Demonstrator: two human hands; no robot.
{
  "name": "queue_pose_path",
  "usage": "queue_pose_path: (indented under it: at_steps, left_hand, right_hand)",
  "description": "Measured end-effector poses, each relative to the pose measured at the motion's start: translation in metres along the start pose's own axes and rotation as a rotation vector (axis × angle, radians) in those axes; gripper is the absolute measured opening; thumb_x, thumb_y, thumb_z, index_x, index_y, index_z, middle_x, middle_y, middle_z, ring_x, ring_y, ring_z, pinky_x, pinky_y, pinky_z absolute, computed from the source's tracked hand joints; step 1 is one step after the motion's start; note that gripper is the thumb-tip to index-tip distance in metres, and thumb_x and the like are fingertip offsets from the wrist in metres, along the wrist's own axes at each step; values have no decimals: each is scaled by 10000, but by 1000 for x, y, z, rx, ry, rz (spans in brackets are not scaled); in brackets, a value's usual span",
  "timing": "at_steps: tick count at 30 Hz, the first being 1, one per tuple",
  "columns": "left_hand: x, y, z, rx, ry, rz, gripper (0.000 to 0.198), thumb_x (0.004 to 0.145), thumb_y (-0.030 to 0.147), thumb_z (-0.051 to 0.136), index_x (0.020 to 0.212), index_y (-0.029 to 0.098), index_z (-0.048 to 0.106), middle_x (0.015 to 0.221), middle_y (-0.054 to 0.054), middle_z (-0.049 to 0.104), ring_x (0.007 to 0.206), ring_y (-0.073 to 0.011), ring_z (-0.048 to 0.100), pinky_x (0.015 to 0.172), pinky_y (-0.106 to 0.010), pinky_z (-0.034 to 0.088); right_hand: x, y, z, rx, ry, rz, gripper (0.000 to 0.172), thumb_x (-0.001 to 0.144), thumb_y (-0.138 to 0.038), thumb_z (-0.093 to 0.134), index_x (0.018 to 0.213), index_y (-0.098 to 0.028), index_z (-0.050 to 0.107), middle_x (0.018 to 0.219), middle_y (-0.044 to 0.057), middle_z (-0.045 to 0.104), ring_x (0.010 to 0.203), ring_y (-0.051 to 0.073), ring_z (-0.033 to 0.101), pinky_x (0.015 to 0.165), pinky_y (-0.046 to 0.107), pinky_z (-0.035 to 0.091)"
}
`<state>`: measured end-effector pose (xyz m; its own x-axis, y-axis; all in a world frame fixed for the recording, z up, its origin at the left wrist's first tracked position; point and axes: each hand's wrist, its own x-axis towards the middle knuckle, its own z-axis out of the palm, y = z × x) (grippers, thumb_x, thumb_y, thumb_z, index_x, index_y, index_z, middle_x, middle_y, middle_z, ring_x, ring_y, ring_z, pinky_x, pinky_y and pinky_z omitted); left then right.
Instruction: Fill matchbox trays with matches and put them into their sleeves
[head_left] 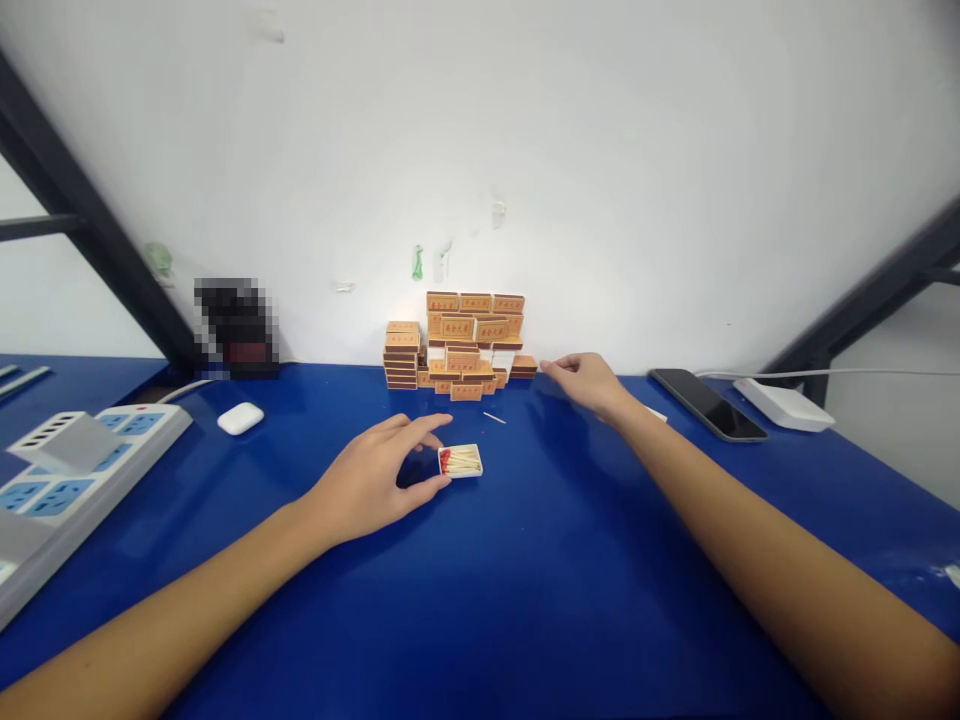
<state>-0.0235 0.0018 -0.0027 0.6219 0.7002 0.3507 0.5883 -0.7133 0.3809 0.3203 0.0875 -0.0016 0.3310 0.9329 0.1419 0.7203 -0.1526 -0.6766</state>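
Observation:
My left hand (375, 472) is at a small white matchbox tray (469, 475) full of red-tipped matches (463, 460). Its thumb and a finger close on the tray's left end, while the index finger stretches out above. One loose match (494, 418) lies behind the tray. Farther right, my right hand (589, 382) has thumb and fingertips pinched together; anything between them is too small to make out. Just left of those fingertips sits an orange matchbox (523, 367), beside a stacked wall of matchboxes (476, 330). A separate column of matchboxes (402, 357) stands at the wall's left.
A power strip (142, 430) and a white earbud case (241, 418) lie on the left of the blue table (480, 620). On the right are a phone (705, 403), a white box-shaped device (784, 404) and a cable. A white wall closes off the back.

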Motion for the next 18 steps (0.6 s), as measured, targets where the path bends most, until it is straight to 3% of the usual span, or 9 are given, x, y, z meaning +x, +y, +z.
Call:
queue_pose_path:
  at_steps: [4,9,15,17,18]
  left_hand:
    - [1,-2,-2,-13,30,5,610,942,365,705,1494,279,462,1178,-7,757,1070,-228,674,965,-423,559]
    - [0,-5,-1,-19,48,6,620,934,359,714,1495,282,461,1182,-9,753,1056,-225,679,958,-420,565]
    - [-1,-7,2,-75,96,-7,605,927,358,723,1477,295,481,1156,-2,746,975,-197,704,948,-406,576]
    - [-1,-7,2,-78,107,-8,602,925,362,726,1473,300,485,1153,0,748,977,-197,708,940,-402,581]
    - [0,-7,2,-78,115,-8,601,924,363,727,1471,301,485,1154,2,751,978,-196,710,937,-399,583]
  right_hand:
    - [17,-13,23,134,-7,147,369,880,-417,715,623,-215,543,458,-57,382,446,115,351,443,281,280]
    - [15,-15,11,297,9,207,341,833,-358,766,633,-208,533,544,-40,425,511,111,375,447,262,323]
    - [-40,-19,-19,483,-29,91,292,839,-451,739,773,-177,663,861,55,628,759,148,552,559,230,467]
    - [-64,-25,-19,526,-110,43,338,802,-501,766,764,-180,666,899,69,655,796,165,576,575,242,492]
    - [-75,-28,-17,570,-230,-10,354,793,-521,774,790,-181,674,920,79,662,822,182,587,565,252,494]
